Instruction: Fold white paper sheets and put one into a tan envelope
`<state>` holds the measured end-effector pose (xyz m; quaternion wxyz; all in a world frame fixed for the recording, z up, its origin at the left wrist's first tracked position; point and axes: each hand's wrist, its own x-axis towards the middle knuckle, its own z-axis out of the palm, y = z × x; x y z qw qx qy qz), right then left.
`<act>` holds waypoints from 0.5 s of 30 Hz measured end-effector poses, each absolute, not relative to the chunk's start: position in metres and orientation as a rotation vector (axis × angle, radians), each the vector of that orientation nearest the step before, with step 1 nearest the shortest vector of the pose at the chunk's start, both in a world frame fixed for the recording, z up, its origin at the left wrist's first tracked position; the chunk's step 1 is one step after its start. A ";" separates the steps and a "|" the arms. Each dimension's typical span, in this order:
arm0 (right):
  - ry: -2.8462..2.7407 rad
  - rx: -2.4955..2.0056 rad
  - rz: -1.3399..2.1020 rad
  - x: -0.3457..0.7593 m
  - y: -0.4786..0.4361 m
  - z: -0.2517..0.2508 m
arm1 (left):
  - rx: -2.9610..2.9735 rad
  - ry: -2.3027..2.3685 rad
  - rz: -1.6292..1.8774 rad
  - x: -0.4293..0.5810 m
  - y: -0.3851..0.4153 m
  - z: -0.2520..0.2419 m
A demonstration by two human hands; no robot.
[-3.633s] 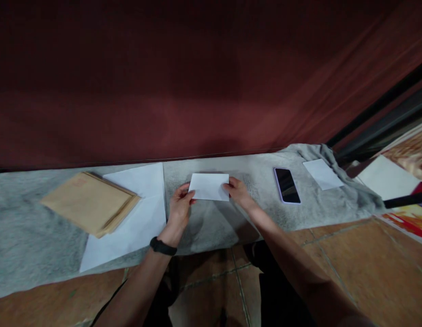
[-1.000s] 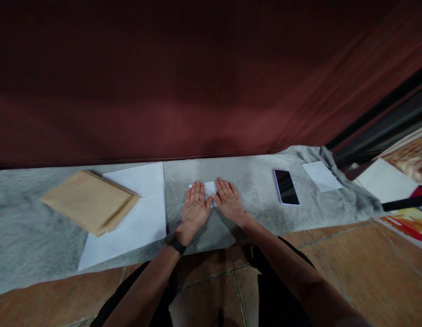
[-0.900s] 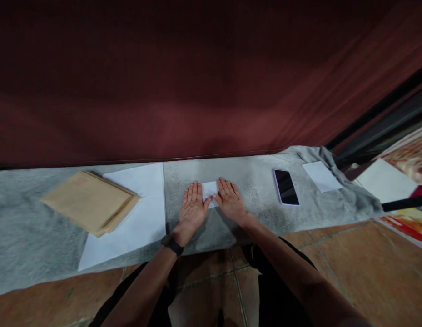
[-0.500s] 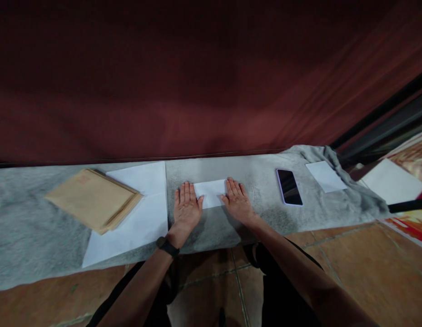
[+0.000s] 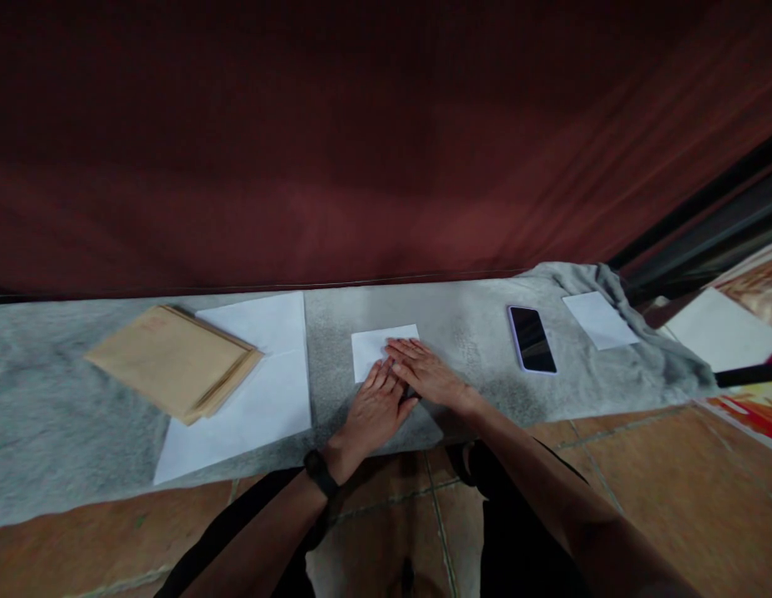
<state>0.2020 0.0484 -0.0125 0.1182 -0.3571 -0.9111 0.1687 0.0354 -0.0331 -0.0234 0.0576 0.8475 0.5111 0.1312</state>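
Note:
A small white folded paper (image 5: 368, 347) lies on the grey cloth in front of me. My left hand (image 5: 378, 407) rests flat over its near edge, fingers stretched out and pointing away from me. Across its fingertips lies my right hand (image 5: 426, 374), also flat, its fingers reaching onto the middle of the paper. Both hands are open and touch each other. The paper's near right part is hidden beneath them.
Brown envelopes (image 5: 167, 361) are stacked at the left on large white sheets (image 5: 279, 403). To the right lie a phone (image 5: 533, 340) and another small white paper (image 5: 601, 320). Grey cloth (image 5: 42, 415) covers the narrow surface; a dark red curtain (image 5: 361, 208) hangs behind it.
My two hands were apart at the paper's left and right ends. They have come together over its near right part, baring the left end.

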 end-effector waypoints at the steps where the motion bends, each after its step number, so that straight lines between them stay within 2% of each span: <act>1: -2.674 -1.045 0.480 0.199 0.051 -0.012 | 2.564 1.537 0.390 0.036 -0.034 -0.022; 8: -2.774 -0.887 0.519 0.168 0.050 -0.006 | 2.417 1.480 0.417 0.043 -0.038 -0.015; 15: -2.768 -0.987 0.516 0.163 0.059 -0.014 | 2.444 1.455 0.415 0.041 -0.038 -0.013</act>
